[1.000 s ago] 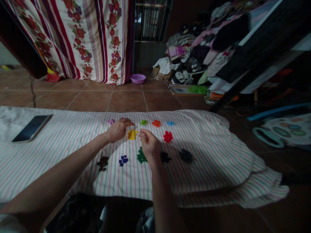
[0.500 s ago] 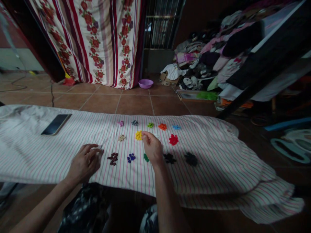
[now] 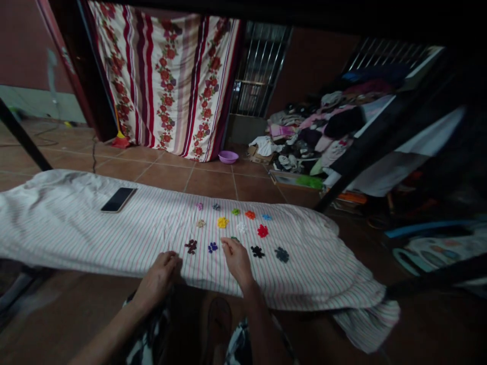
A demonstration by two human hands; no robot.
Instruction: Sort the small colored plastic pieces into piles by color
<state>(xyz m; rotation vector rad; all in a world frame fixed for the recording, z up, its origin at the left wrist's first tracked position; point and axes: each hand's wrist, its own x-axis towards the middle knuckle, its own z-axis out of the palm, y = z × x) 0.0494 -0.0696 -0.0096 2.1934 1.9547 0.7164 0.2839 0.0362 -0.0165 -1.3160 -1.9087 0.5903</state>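
My right hand (image 3: 239, 261) hovers over the striped cloth (image 3: 152, 223) with thumb and fingertips pinched together. Whatever may be between them is too small to make out. It partly covers a dark green pile (image 3: 236, 240). Just left of its fingertips lies a dark blue pile (image 3: 212, 247) of small pieces, and beyond them a yellow pile (image 3: 222, 222) and a white pile (image 3: 241, 228). My left hand (image 3: 160, 274) is at the cloth's near edge, fingers curled together, their inside hidden. A dark brown pile (image 3: 191, 247) is nearest to it.
Further right lie a red pile (image 3: 262, 231), a black pile (image 3: 257, 252) and a dark grey pile (image 3: 282, 254). Orange pieces (image 3: 250, 215) sit in the far row. A phone (image 3: 118, 199) rests at left. Beyond, on the tiles, stands a purple basin (image 3: 228, 157).
My right hand has drawn back from beside the yellow pile toward me. My left hand has moved to the near cloth edge, its fingers more curled. The camera view has tilted up.
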